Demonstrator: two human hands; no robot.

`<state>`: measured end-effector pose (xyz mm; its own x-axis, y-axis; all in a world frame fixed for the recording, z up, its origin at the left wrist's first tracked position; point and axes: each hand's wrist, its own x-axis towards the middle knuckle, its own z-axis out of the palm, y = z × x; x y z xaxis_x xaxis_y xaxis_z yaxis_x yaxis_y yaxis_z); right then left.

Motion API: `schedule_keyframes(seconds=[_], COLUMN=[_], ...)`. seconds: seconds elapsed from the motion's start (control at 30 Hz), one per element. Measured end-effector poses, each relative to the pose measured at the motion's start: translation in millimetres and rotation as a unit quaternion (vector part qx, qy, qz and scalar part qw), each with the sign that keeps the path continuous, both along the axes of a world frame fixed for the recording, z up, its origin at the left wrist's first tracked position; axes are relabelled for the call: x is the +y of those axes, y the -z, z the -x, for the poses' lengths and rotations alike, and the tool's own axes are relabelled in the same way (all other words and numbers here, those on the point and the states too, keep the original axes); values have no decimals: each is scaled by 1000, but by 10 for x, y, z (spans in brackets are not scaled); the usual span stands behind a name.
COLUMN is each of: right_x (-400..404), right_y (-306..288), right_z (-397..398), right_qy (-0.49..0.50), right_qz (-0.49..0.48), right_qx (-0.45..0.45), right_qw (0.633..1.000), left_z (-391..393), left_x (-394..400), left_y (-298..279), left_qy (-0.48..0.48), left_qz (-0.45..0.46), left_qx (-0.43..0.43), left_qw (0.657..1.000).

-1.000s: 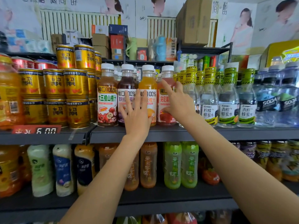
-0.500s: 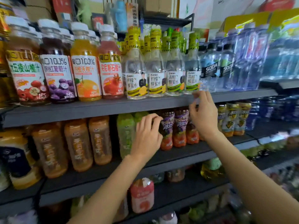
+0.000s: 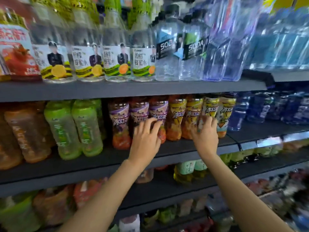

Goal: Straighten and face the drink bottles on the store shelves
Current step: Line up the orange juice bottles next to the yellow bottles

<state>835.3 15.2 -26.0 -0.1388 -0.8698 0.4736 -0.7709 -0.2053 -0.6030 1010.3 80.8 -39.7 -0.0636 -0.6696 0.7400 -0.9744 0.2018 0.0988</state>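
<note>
Iced-tea bottles, middle shelf [image 3: 192,148], front row: three purple-label bottles [image 3: 139,113] at about 11 o'clock from the left hand [image 3: 146,138], then yellow-label bottles [image 3: 177,113] running toward 3 o'clock, ending beside dark blue bottles [image 3: 260,109]. Long axis vertical; all stand upright, caps hidden under the shelf above, printed fronts facing out toward the aisle, though blur prevents judging small turns. Left hand: fingers loosely curved and spread against the lower body of the second and third purple-label bottles; whether they truly grip cannot be told. Right hand [image 3: 205,133]: fingers laid on the lower body of the yellow-label bottles around the second to third in the row, thumb side hidden; grasp or mere touch cannot be told. Handling, judged: full plastic bottles, moderately heavy, walls springy rather than stiff, film labels smooth and likely slippery, not fragile but prone to toppling neighbours in a tight row. Best hold: the waisted middle below the label band, twisting about the upright axis. Neighbours: green bottles [image 3: 73,128] at 9 o'clock; honey-water bottles [image 3: 115,62] and soda bottles [image 3: 167,47] at 12 o'clock, upper shelf.
</note>
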Motion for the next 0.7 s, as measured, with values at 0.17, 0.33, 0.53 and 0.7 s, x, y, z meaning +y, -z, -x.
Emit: schedule_keyframes(seconds=[0.17, 0.33, 0.53, 0.7], right_x=[-485, -744, -971, -1118], right_y=[177, 258, 203, 71], right_z=[567, 858, 1018, 1482], right_qy=[-29, -3, -72, 2], right_qz=[-75, -70, -88, -10], right_qx=[-58, -83, -16, -105], right_qw=[995, 994, 993, 994], left_z=[789, 1155, 1512, 1709], left_x=[-423, -686, -972, -1190], left_y=[78, 200, 191, 133], left_qy=[-18, -32, -20, 50], left_qz=[-59, -121, -116, -67], left_qx=[11, 18, 2, 10], left_qw=[998, 992, 993, 996])
